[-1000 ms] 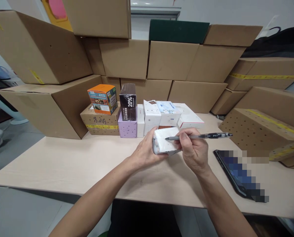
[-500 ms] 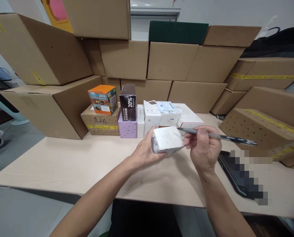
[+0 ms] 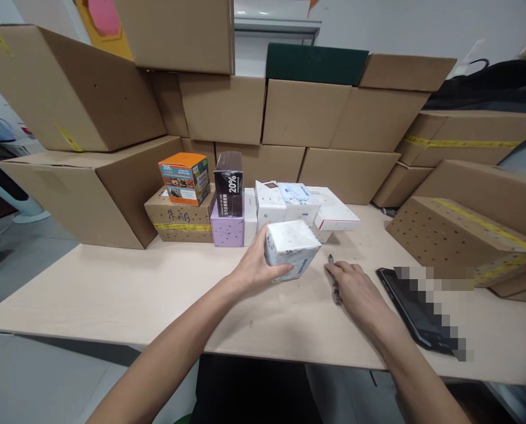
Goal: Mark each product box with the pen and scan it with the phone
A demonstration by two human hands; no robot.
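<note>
My left hand (image 3: 255,264) grips a white soft pack that looks like tissues (image 3: 293,235), with blue lettering on its side, tilted above the table. The thumb lies across its front and the fingers are behind it, mostly hidden. Low at the tabletop, my right hand (image 3: 359,288) has its fingers on a pen (image 3: 335,290), which points away from me at the table surface. Just right of that hand lies a black phone-like device (image 3: 406,312), partly pixelated.
Small boxes line the table's back: an orange box (image 3: 183,176) on a carton, a dark box (image 3: 229,185) on a purple box (image 3: 227,229), and several white boxes (image 3: 269,203). Large cartons (image 3: 307,112) wall in the back and sides. The table (image 3: 179,294) ends near my lap.
My right hand has moved down from beside the pack to the tabletop, bringing the pen with it. The pack has turned, so its lettered side shows more.
</note>
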